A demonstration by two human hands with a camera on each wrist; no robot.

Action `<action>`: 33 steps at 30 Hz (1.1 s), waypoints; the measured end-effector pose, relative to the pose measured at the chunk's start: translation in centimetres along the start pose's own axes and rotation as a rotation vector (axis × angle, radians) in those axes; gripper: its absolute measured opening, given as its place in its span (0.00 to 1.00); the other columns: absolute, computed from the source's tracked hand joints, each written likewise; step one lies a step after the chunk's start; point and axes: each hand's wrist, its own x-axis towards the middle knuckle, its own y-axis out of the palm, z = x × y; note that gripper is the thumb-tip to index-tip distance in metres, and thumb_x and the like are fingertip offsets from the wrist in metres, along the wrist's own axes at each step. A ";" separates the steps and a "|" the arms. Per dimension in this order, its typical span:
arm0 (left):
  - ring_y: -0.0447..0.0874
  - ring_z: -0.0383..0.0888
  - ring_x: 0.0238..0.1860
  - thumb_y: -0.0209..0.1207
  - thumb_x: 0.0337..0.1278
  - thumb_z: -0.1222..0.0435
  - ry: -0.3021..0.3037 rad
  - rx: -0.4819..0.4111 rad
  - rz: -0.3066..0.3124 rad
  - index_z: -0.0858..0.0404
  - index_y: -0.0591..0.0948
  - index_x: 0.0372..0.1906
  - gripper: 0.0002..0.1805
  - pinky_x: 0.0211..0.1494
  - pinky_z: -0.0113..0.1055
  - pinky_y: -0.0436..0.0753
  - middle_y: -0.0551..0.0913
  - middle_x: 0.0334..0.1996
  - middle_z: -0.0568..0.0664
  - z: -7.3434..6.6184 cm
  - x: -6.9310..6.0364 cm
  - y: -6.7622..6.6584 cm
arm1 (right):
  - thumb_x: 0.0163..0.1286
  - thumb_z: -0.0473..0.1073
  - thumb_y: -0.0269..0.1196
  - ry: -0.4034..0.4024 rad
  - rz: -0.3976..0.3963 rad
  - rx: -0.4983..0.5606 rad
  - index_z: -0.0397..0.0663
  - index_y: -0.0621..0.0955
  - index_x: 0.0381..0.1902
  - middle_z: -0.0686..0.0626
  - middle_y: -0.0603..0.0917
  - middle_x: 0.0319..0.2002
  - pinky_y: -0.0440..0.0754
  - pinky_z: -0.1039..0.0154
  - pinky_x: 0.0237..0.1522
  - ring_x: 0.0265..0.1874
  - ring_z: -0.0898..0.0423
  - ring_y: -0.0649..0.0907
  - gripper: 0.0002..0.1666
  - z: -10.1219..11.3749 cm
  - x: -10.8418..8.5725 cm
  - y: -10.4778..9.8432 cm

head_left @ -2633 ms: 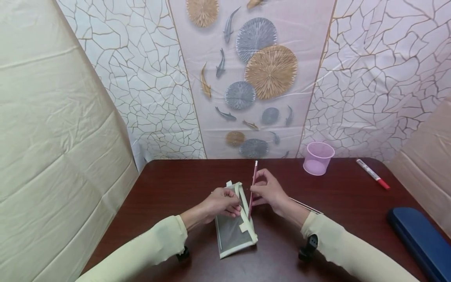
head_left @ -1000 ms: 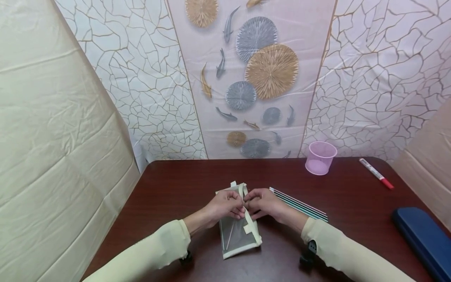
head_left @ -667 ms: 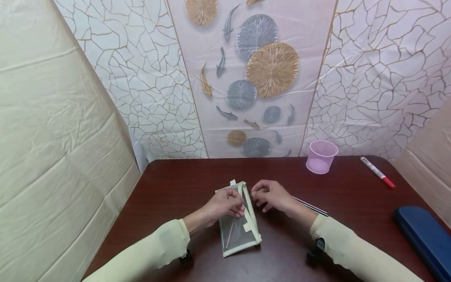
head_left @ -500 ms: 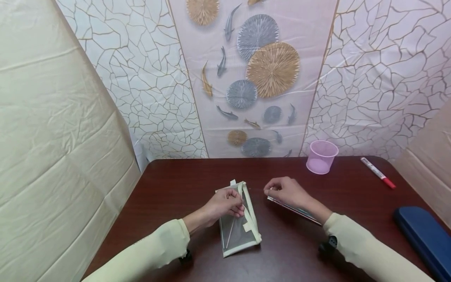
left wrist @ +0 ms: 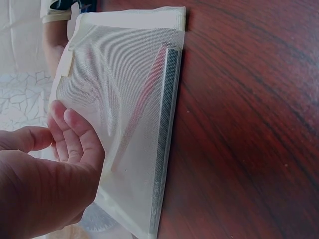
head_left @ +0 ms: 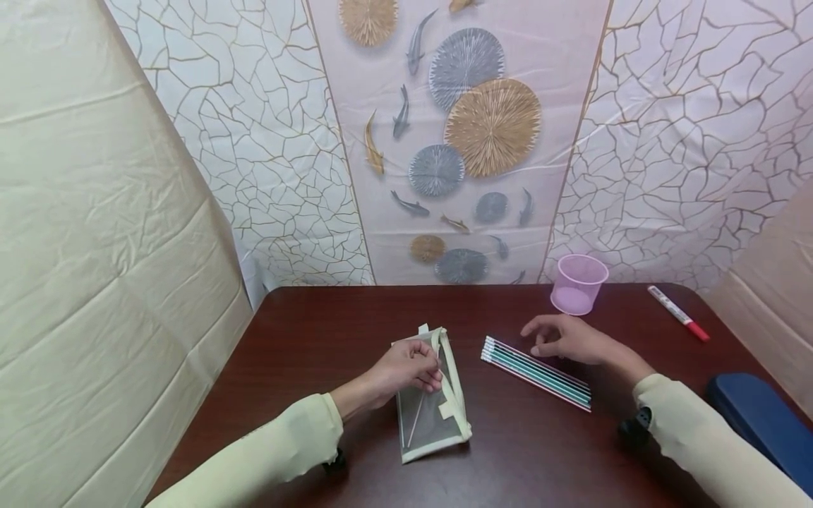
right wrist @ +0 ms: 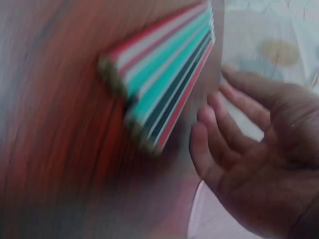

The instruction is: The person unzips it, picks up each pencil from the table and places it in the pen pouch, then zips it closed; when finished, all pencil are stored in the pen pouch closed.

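My left hand pinches the opening edge of a mesh zip pouch with cream trim, which stands tilted on the table. Through the mesh in the left wrist view, a red pencil slants across the inside. A dark pencil lies along the pouch's bottom fold. To the right, my right hand hovers just beyond a row of pencils, fingers loosely bent and holding nothing. Striped red, teal and dark, those pencils lie side by side, white ends toward the pouch; the right wrist view blurs them.
Behind the right hand stands a pink mesh cup. A white marker with a red cap lies at the back right, and a dark blue case sits along the right edge. A patterned cloth hangs behind the table.
My right hand has put the red pencil into the pouch, let go, and moved right past the pencil row, uncovering it. The left hand keeps its pinch on the pouch.
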 end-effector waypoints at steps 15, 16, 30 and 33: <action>0.89 0.40 0.29 0.56 0.66 0.71 0.005 -0.004 0.012 0.68 0.78 0.41 0.03 0.37 0.31 0.89 0.86 0.28 0.51 -0.3 0.1 0.2 | 0.70 0.38 0.71 -0.020 0.133 0.158 0.38 0.83 0.58 0.39 0.83 0.34 0.78 0.66 0.26 0.27 0.56 0.80 0.20 -3.2 -0.4 -0.7; 0.89 0.40 0.28 0.56 0.66 0.71 0.006 -0.004 0.012 0.68 0.78 0.41 0.03 0.36 0.31 0.89 0.86 0.28 0.51 -0.3 0.1 0.2 | 0.70 0.38 0.71 -0.022 0.137 0.159 0.37 0.83 0.58 0.39 0.83 0.34 0.78 0.66 0.26 0.27 0.57 0.80 0.20 -3.2 -0.4 -0.7; 0.89 0.40 0.29 0.55 0.67 0.72 0.003 0.002 0.008 0.69 0.78 0.42 0.04 0.38 0.32 0.90 0.86 0.28 0.50 -0.1 -0.2 0.0 | 0.66 0.33 0.69 0.013 0.113 -0.040 0.51 0.84 0.55 0.47 0.83 0.34 0.80 0.66 0.30 0.30 0.55 0.80 0.20 -1.3 -0.2 -0.4; 0.89 0.40 0.29 0.55 0.68 0.72 0.002 0.005 0.010 0.70 0.78 0.43 0.05 0.39 0.32 0.90 0.86 0.29 0.50 0.0 -0.3 -0.1 | 0.63 0.33 0.71 0.027 0.074 -0.099 0.53 0.84 0.53 0.49 0.82 0.34 0.78 0.66 0.31 0.30 0.56 0.80 0.20 -0.9 -0.1 -0.1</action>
